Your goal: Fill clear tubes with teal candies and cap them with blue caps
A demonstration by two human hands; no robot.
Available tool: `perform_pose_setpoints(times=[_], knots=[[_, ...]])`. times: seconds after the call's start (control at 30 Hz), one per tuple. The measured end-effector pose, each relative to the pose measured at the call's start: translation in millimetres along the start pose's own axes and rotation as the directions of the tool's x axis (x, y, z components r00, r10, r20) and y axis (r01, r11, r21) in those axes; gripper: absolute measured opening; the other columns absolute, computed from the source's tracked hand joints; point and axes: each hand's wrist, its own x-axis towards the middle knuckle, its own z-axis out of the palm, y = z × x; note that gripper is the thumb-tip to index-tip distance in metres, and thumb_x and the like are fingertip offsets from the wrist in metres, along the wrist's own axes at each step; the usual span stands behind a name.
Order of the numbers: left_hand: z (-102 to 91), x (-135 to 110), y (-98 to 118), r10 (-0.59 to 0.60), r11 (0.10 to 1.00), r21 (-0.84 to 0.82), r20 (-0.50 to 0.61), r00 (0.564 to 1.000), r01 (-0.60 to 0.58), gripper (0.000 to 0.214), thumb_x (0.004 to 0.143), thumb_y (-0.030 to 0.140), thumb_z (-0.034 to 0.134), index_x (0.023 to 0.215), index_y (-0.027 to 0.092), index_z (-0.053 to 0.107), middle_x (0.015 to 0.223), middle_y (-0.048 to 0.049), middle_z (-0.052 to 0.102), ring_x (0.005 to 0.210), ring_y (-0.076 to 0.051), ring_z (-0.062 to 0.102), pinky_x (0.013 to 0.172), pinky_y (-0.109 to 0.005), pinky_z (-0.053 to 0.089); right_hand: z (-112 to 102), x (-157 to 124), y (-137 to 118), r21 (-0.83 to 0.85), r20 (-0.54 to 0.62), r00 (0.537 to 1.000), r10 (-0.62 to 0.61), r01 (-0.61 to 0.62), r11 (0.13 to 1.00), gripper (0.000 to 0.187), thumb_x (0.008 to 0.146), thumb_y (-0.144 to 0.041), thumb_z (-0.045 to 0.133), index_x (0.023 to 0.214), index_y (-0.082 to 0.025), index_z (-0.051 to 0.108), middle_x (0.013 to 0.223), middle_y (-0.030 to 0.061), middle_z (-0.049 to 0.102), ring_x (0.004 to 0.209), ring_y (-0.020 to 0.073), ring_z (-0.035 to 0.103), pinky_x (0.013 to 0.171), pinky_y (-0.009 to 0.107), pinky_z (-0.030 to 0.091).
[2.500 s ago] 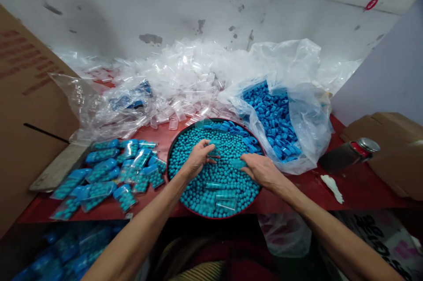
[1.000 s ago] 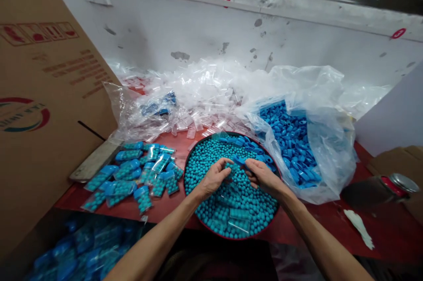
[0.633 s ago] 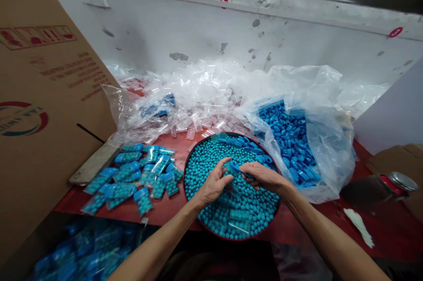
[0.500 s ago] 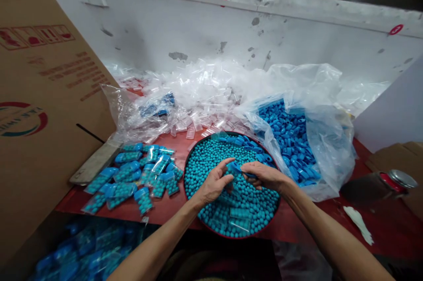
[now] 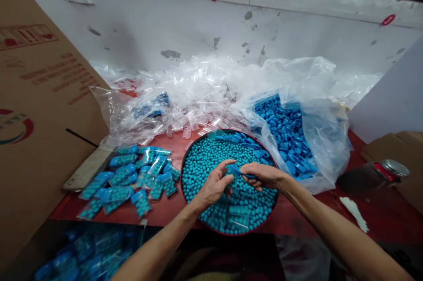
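Observation:
A round tub [image 5: 183, 184] of small teal balls sits in front of me. Above the balls, my left hand [image 5: 215, 184] curls its thumb and forefinger round what looks like a clear plastic case, mostly lost against the balls. My right hand [image 5: 261, 175] pinches a blue cap [image 5: 235, 170], whose tip reaches between the left thumb and forefinger. Whether cap and case touch I cannot tell. Clear cases [image 5: 238, 220] lie on the balls near the tub's front, and loose blue caps [image 5: 249, 142] lie along its back right.
Filled, capped cases [image 5: 119, 194] are heaped left of the tub, beside a cardboard box [image 5: 42, 109]. An open plastic bag of blue caps [image 5: 291, 135] stands behind right. Clear cases [image 5: 205, 96] pile along the wall. A lidded jar [image 5: 373, 175] is at right.
The view has shifted slightly, so the scene sits a little further left and higher. Both hands keep nearly the same pose around the blue cap.

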Motion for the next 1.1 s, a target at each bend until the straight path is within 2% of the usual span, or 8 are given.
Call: perform_pose_setpoints(times=[0.27,0.4,0.53,0.63,0.73,0.93,1.0,1.1], knots=[[3.1,-6,-2,0.037,0.987,0.158,-0.052,0.998,-0.028,0.031,0.076,0.026,0.047,0.108,0.025,0.047,0.065,0.0037,0.046,0.042,-0.005,0.044,0.037,-0.015,0.034,12,-6,7,-0.067,-0.085,0.994,-0.063,0.057,0.996,0.028,0.077,-0.041,0.043,0.064,-0.017,0.044,0.049,-0.0081,0.029,0.035,0.0027,0.023,0.033,0.015,0.032],[3.7,-5,-4,-0.018,0.993,0.117,-0.050,0.999,0.024,0.032,0.076,0.026,0.046,0.108,0.024,0.043,0.068,0.0036,0.045,0.040,-0.005,0.045,0.033,-0.015,0.033,15,-9,8,-0.123,-0.162,0.982,-0.099,0.080,0.989,0.029,0.078,-0.044,0.042,0.070,-0.017,0.046,0.052,-0.0069,0.036,0.036,0.0036,0.031,0.033,0.016,0.034],[5.0,-3,3,-0.077,0.996,0.045,-0.014,0.997,0.077,0.033,0.076,0.029,0.047,0.108,0.023,0.038,0.069,0.0035,0.047,0.039,-0.007,0.048,0.033,-0.017,0.037,19,-8,4,-0.273,-0.267,0.924,-0.275,0.201,0.941,0.026,0.078,-0.042,0.046,0.090,-0.019,0.047,0.066,-0.0033,0.052,0.042,0.0064,0.045,0.039,0.019,0.038],[7.0,-3,12,-0.090,0.996,-0.018,-0.028,0.996,0.090,0.034,0.075,0.029,0.049,0.107,0.023,0.038,0.070,0.0039,0.046,0.041,-0.008,0.051,0.034,-0.017,0.037,24,-6,2,-0.531,-0.358,0.778,-0.516,0.285,0.798,0.019,0.078,-0.035,0.049,0.089,-0.019,0.053,0.069,-0.0016,0.054,0.054,0.0093,0.050,0.051,0.022,0.041],[8.9,-3,16,-0.078,0.993,-0.091,-0.055,0.995,0.073,0.042,0.074,0.031,0.050,0.113,0.025,0.035,0.068,0.0045,0.045,0.042,-0.009,0.051,0.035,-0.018,0.037,31,-6,4,-0.735,-0.336,0.646,-0.685,0.276,0.620,0.017,0.081,-0.029,0.045,0.089,-0.018,0.057,0.075,0.0020,0.057,0.069,0.0131,0.053,0.066,0.025,0.042],[13.0,-3,15,-0.055,0.990,-0.137,-0.140,0.989,0.035,0.038,0.073,0.030,0.054,0.108,0.020,0.043,0.059,0.0062,0.041,0.044,-0.004,0.036,0.040,-0.015,0.027,43,-4,14,-0.912,-0.210,0.633,-0.745,0.148,0.383,0.059,0.065,-0.039,0.065,0.112,-0.015,0.040,0.092,0.0078,0.054,0.072,0.0176,0.054,0.065,0.031,0.044],[15.2,-2,17,-0.034,0.994,-0.111,-0.178,0.983,0.014,0.035,0.071,0.026,0.056,0.104,0.019,0.047,0.060,0.0062,0.040,0.049,-0.004,0.034,0.045,-0.015,0.028,46,-2,16,-0.947,-0.195,0.619,-0.761,0.082,0.310,0.061,0.065,-0.039,0.064,0.113,-0.014,0.037,0.092,0.0088,0.053,0.069,0.0185,0.054,0.061,0.032,0.045],[18.4,0,21,-0.036,0.995,-0.100,-0.225,0.974,0.014,0.033,0.070,0.024,0.055,0.102,0.018,0.048,0.063,0.0050,0.042,0.054,-0.006,0.036,0.050,-0.016,0.030,49,4,17,-0.977,-0.170,0.547,-0.820,0.014,0.211,0.053,0.069,-0.035,0.058,0.113,-0.012,0.037,0.090,0.0096,0.053,0.073,0.0213,0.056,0.059,0.032,0.046]])
